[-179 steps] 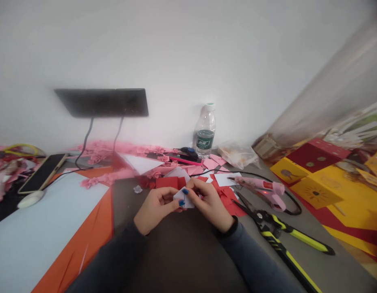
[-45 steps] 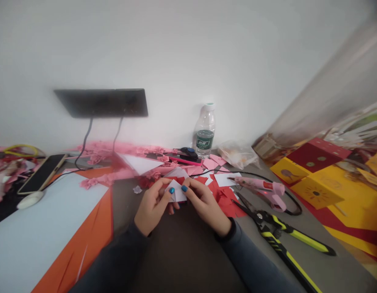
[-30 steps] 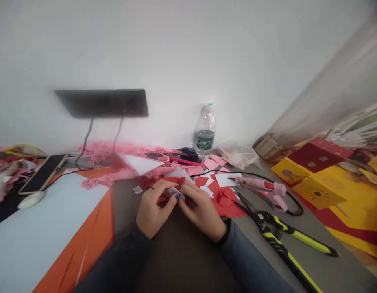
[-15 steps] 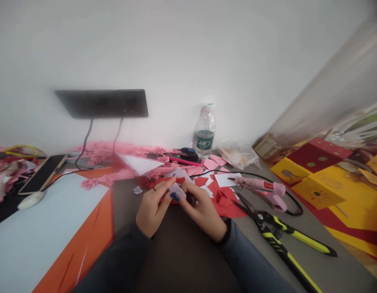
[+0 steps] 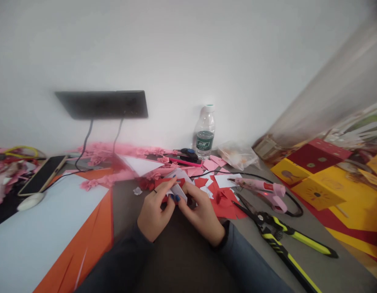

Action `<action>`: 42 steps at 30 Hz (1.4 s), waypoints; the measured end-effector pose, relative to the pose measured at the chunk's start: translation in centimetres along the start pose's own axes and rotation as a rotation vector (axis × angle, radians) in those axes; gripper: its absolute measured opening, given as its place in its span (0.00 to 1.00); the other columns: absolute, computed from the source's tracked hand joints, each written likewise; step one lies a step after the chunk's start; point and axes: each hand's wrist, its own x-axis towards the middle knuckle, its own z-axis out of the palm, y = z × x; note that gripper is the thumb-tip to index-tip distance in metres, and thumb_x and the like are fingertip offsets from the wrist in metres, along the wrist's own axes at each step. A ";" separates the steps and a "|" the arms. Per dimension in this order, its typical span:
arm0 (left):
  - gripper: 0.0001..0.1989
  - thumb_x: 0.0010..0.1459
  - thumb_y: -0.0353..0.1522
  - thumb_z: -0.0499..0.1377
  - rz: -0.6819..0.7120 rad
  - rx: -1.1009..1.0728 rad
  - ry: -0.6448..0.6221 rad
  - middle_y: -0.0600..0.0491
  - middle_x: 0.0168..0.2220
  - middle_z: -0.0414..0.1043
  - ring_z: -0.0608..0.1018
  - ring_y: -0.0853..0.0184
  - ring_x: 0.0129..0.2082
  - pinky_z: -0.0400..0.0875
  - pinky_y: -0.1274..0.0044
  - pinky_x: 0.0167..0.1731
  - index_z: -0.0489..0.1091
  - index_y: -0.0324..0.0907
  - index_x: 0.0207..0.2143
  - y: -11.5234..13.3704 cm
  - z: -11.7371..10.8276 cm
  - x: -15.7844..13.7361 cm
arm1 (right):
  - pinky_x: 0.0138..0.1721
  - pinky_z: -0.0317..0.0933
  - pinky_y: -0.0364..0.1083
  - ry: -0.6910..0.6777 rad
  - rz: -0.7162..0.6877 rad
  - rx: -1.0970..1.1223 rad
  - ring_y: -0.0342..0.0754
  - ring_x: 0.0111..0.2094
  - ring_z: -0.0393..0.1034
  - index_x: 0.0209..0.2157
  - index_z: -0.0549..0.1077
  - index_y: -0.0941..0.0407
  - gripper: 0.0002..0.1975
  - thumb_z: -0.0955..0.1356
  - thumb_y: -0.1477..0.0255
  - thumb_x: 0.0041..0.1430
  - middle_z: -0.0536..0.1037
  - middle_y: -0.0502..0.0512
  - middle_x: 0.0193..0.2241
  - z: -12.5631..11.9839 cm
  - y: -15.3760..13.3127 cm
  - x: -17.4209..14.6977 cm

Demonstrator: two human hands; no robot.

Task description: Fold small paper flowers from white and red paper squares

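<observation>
Between my fingertips is a small folded piece of white paper [image 5: 179,191], gripped from both sides above the table. My left hand [image 5: 154,211] pinches its left side, the index finger lying along the top. My right hand [image 5: 202,211] pinches its right side, with the thumb at the near edge. Both thumbs nearly meet at the paper's front. Red paper pieces [image 5: 226,203] and white scraps lie just beyond and right of my hands. A small crumpled white paper piece [image 5: 137,191] rests to the left.
A pink glue gun [image 5: 261,186] with its cord and yellow-black shears [image 5: 280,232] lie at right. At the wall stands a water bottle [image 5: 205,132]. White sheet [image 5: 54,228], orange paper [image 5: 96,228] and phone [image 5: 43,173] are at left; yellow boxes [image 5: 319,189] far right.
The white paper has turned slightly and now stands more upright between my fingers. My left thumb and fingers have shifted a little along it; both hands keep hold.
</observation>
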 end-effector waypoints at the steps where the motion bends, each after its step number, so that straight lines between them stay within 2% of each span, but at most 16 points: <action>1: 0.21 0.58 0.22 0.52 -0.043 -0.016 0.007 0.45 0.50 0.77 0.79 0.64 0.49 0.74 0.76 0.48 0.68 0.38 0.54 0.1 0.0 0.0 | 0.25 0.50 0.42 -0.001 -0.002 0.002 0.42 0.24 0.55 0.25 0.58 0.54 0.10 0.62 0.76 0.59 0.60 0.46 0.23 0.1 -0.1 0.0; 4: 0.17 0.58 0.22 0.52 -0.143 -0.111 0.020 0.48 0.48 0.78 0.80 0.66 0.47 0.74 0.77 0.47 0.68 0.41 0.49 0.1 0.0 0.1 | 0.29 0.55 0.42 -0.026 0.022 0.045 0.44 0.28 0.60 0.28 0.62 0.55 0.06 0.62 0.76 0.60 0.64 0.49 0.26 0.4 -0.2 -0.2; 7: 0.11 0.58 0.22 0.54 -0.154 -0.158 0.050 0.48 0.47 0.79 0.80 0.67 0.48 0.74 0.78 0.47 0.67 0.42 0.42 0.1 -0.2 0.1 | 0.28 0.56 0.43 -0.048 0.074 0.088 0.44 0.28 0.62 0.34 0.66 0.56 0.03 0.62 0.74 0.62 0.67 0.49 0.27 0.6 -0.1 -0.3; 11: 0.07 0.58 0.24 0.56 -0.084 -0.060 0.121 0.48 0.46 0.79 0.80 0.65 0.46 0.75 0.75 0.45 0.67 0.43 0.38 -0.1 -0.4 0.0 | 0.27 0.56 0.43 -0.056 0.131 0.129 0.44 0.25 0.61 0.32 0.66 0.56 0.06 0.62 0.70 0.63 0.67 0.48 0.24 0.6 0.0 -0.3; 15: 0.06 0.57 0.24 0.58 0.035 0.027 0.177 0.50 0.41 0.80 0.81 0.65 0.42 0.74 0.74 0.45 0.69 0.43 0.35 -0.4 -0.7 0.1 | 0.29 0.58 0.44 -0.062 0.119 0.188 0.45 0.26 0.63 0.33 0.67 0.56 0.06 0.63 0.69 0.64 0.69 0.50 0.26 0.6 0.0 -0.3; 17: 0.06 0.57 0.24 0.58 0.016 0.013 0.168 0.50 0.40 0.80 0.81 0.65 0.41 0.74 0.74 0.45 0.69 0.43 0.35 -0.4 -0.8 0.2 | 0.29 0.59 0.44 -0.078 0.117 0.211 0.44 0.26 0.63 0.34 0.67 0.56 0.06 0.63 0.69 0.64 0.69 0.49 0.26 0.6 -0.1 -0.3; 19: 0.05 0.58 0.25 0.57 -0.041 -0.064 0.112 0.48 0.43 0.79 0.80 0.63 0.44 0.73 0.72 0.47 0.69 0.43 0.36 -0.3 -1.0 0.3 | 0.28 0.59 0.44 -0.089 0.135 0.237 0.44 0.26 0.63 0.34 0.67 0.56 0.07 0.63 0.68 0.65 0.69 0.49 0.25 0.5 -0.1 -0.3; 22: 0.07 0.62 0.32 0.54 -0.129 -0.334 0.001 0.43 0.52 0.73 0.75 0.58 0.52 0.73 0.69 0.48 0.70 0.42 0.40 -0.2 -1.1 0.3 | 0.27 0.57 0.43 -0.069 0.161 0.265 0.44 0.25 0.61 0.34 0.66 0.55 0.08 0.62 0.66 0.65 0.67 0.48 0.25 0.3 0.1 -0.1; 25: 0.13 0.65 0.38 0.51 -0.276 -0.622 -0.020 0.42 0.54 0.70 0.73 0.56 0.54 0.74 0.70 0.44 0.72 0.42 0.36 -0.3 -1.0 0.4 | 0.28 0.56 0.43 -0.038 0.146 0.259 0.44 0.26 0.60 0.31 0.66 0.55 0.10 0.63 0.64 0.65 0.65 0.49 0.25 -0.2 0.1 0.2; 28: 0.11 0.61 0.37 0.58 -0.423 -0.750 -0.014 0.45 0.49 0.74 0.76 0.59 0.48 0.74 0.73 0.42 0.71 0.41 0.29 -0.5 -0.8 0.7 | 0.29 0.56 0.44 -0.045 0.124 0.264 0.45 0.27 0.60 0.30 0.67 0.56 0.12 0.63 0.63 0.65 0.66 0.50 0.26 -0.5 0.1 0.5; 30: 0.08 0.57 0.36 0.62 -0.472 -0.797 0.009 0.48 0.43 0.75 0.77 0.62 0.43 0.74 0.75 0.40 0.71 0.41 0.31 -0.6 -0.6 0.9 | 0.29 0.56 0.44 -0.050 0.120 0.271 0.45 0.27 0.60 0.30 0.67 0.56 0.13 0.63 0.63 0.65 0.67 0.50 0.26 -0.6 0.0 0.5; 33: 0.13 0.54 0.39 0.65 -0.506 -0.816 0.029 0.51 0.37 0.74 0.77 0.66 0.35 0.74 0.77 0.32 0.71 0.42 0.39 -0.5 -0.6 1.1 | 0.28 0.55 0.44 -0.059 0.123 0.287 0.44 0.26 0.59 0.30 0.67 0.56 0.13 0.64 0.63 0.65 0.66 0.49 0.25 -0.7 0.0 0.5; 34: 0.14 0.54 0.40 0.65 -0.519 -0.796 0.001 0.51 0.34 0.73 0.76 0.67 0.31 0.73 0.78 0.28 0.71 0.41 0.38 -0.5 -0.7 1.2 | 0.28 0.55 0.44 -0.067 0.123 0.294 0.44 0.26 0.59 0.29 0.67 0.56 0.13 0.64 0.62 0.65 0.66 0.49 0.25 -0.7 0.0 0.4; 37: 0.17 0.56 0.45 0.61 -0.553 -0.715 -0.133 0.55 0.23 0.69 0.71 0.72 0.21 0.69 0.80 0.21 0.70 0.38 0.29 -0.6 -0.8 1.3 | 0.27 0.54 0.43 -0.094 0.130 0.309 0.43 0.25 0.59 0.29 0.67 0.56 0.15 0.63 0.61 0.65 0.66 0.49 0.25 -0.8 0.1 0.4; 39: 0.20 0.56 0.46 0.60 -0.557 -0.680 -0.188 0.57 0.19 0.66 0.69 0.73 0.18 0.67 0.81 0.19 0.68 0.38 0.24 -0.7 -0.9 1.3 | 0.26 0.54 0.43 -0.115 0.149 0.315 0.43 0.24 0.58 0.28 0.66 0.56 0.17 0.62 0.59 0.66 0.65 0.48 0.23 -0.9 0.3 0.4; 42: 0.21 0.54 0.47 0.61 -0.564 -0.653 -0.220 0.58 0.18 0.65 0.69 0.73 0.17 0.64 0.82 0.18 0.67 0.39 0.24 -0.7 -1.0 1.4 | 0.26 0.53 0.43 -0.133 0.182 0.318 0.43 0.22 0.56 0.26 0.64 0.55 0.19 0.60 0.58 0.67 0.63 0.47 0.20 -0.9 0.4 0.4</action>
